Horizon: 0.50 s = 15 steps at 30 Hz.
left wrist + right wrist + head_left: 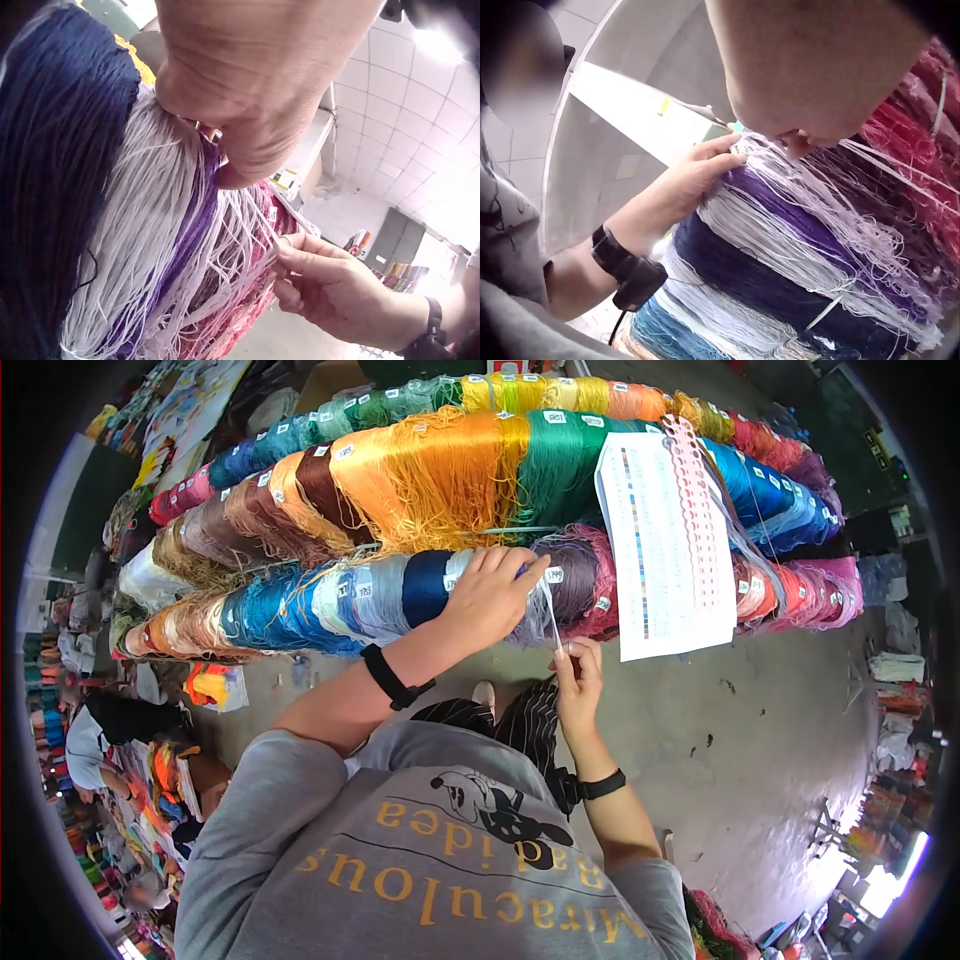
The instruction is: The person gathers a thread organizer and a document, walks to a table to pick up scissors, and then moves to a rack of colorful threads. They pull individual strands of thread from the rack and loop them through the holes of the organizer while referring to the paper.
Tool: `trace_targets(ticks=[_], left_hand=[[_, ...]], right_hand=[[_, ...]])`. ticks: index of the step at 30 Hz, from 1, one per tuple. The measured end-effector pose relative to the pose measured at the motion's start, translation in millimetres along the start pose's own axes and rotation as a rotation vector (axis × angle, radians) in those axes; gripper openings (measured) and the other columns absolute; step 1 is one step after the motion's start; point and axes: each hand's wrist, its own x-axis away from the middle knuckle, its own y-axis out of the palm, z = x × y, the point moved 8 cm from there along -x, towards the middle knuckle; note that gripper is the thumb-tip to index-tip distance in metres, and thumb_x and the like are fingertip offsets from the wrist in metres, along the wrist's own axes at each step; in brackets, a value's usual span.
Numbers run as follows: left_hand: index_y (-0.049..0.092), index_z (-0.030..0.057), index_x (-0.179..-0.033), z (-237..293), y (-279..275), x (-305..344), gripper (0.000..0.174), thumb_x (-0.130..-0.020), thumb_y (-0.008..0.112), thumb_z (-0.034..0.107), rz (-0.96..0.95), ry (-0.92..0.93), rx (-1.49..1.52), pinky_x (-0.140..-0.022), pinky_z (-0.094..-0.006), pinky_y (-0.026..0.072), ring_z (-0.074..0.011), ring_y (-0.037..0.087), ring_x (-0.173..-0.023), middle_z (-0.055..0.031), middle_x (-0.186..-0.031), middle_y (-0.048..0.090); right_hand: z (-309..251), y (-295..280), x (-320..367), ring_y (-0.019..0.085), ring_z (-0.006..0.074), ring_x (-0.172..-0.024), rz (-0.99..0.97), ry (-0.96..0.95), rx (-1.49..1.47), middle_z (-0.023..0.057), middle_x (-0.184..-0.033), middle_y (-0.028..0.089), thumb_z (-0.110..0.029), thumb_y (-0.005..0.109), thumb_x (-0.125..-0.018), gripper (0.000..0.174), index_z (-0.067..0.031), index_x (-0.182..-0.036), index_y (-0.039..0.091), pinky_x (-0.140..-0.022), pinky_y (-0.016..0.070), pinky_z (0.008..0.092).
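Note:
My left hand [490, 595] lies over the front row of thread skeins, just right of a navy skein [427, 586]. In the right wrist view its thumb and finger pinch the top of a white thread skein [769, 161], beside a purple skein [780, 199]. Lower and to the right, my right hand [579, 682] pinches the end of a few white threads [554, 622] between thumb and finger. These threads stretch from the skein down to the fingertips. A dark mauve skein [575, 588] with a number tag hangs right behind them.
Two more rows of coloured skeins, orange [420, 470] and yellow [490, 395] among them, stand behind. A printed colour chart [650, 550] and a pink punched strip [690, 485] hang over the rows at right. Grey floor [740, 730] shows below.

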Motion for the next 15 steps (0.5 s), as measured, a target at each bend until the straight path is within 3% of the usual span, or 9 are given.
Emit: trace_targets(ticks=[2,4,8,15], left_hand=[[0.05,0.0047,-0.126,-0.2,0.0,-0.1,0.056,-0.071,0.059,0.003,0.001,-0.004,-0.017,-0.09,-0.0395,0.039,-0.0296,0.048,-0.102,-0.0102,-0.113,0.05],[0.05,0.0047,-0.127,-0.2,0.7,0.1,0.056,-0.072,0.059,0.004,-0.003,-0.004,-0.015,-0.089,-0.0393,0.039,-0.0295,0.048,-0.101,-0.0104,-0.112,0.05],[0.05,0.0044,-0.126,0.4,0.1,-0.3,0.055,-0.072,0.059,0.004,0.002,0.005,-0.02,-0.089,-0.0395,0.039,-0.0299,0.048,-0.101,-0.0109,-0.112,0.05],[0.05,0.0036,-0.126,2.2,-2.2,-0.4,0.055,-0.071,0.059,0.004,0.011,0.015,-0.026,-0.089,-0.04,0.0387,-0.0306,0.048,-0.101,-0.0117,-0.11,0.05]], right_hand=[[-8.5,-3.1,4.3,0.054,0.0106,-0.067,-0.009,-0.05,-0.032,0.0054,-0.081,0.054,-0.004,0.054,-0.091,0.004,-0.0009,-0.094,0.053,-0.059,0.0429,0.0228],[7.4,5.2,13.2,0.056,0.0151,-0.067,-0.089,0.302,-0.536,0.0076,-0.08,0.058,-0.011,0.051,-0.095,0.009,-0.0025,-0.097,0.049,-0.065,0.0456,0.0257],[17.7,-0.5,19.7,0.058,0.0173,-0.067,-0.138,0.351,-0.608,0.0105,-0.079,0.061,-0.018,0.046,-0.098,0.014,-0.0045,-0.096,0.047,-0.067,0.0463,0.0285],[20.7,-4.2,19.9,0.054,0.0142,-0.061,-0.151,0.352,-0.671,0.0065,-0.069,0.056,-0.018,0.047,-0.097,0.014,-0.0047,-0.094,0.048,-0.057,0.0438,0.0257]])
